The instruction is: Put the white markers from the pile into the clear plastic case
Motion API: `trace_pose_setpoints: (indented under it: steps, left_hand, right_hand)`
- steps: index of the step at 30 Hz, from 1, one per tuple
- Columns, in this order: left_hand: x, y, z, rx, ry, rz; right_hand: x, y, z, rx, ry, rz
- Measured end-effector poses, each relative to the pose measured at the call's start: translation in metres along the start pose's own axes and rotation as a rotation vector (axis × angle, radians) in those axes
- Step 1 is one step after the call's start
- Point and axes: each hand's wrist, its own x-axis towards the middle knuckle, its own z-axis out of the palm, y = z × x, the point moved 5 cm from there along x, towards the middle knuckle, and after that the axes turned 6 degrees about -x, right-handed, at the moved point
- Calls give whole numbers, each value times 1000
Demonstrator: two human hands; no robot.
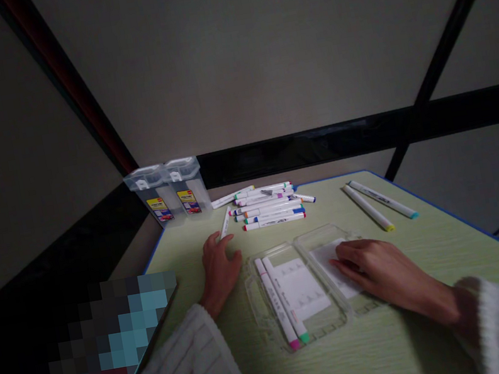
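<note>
My left hand is over the left part of the table, thumb and fingers apart. Its fingertips reach the near end of a white marker; whether they touch it I cannot tell. An open clear plastic case lies before me. In its left half, a pink-ended marker and a green-ended marker lie side by side, next to a white paper insert. Above the right half, over another white paper, my right hand has its fingers curled together; what they hold, if anything, is hidden.
A pile of several white markers lies at the back. Two clear lidded boxes stand at the back left corner. On the right are a yellow-ended marker and a teal-ended marker. Blue edging borders the table.
</note>
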Motion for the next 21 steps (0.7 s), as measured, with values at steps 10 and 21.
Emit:
trace_pose_setpoints:
  steps: [10,21]
  left_hand:
    - [-5,-1,5,217,-111,-33]
    - [-5,4,3,239,-117,6]
  right_hand:
    - [0,-3,-2,-3,-6,-17]
    - [0,-4,0,8,-24,-42]
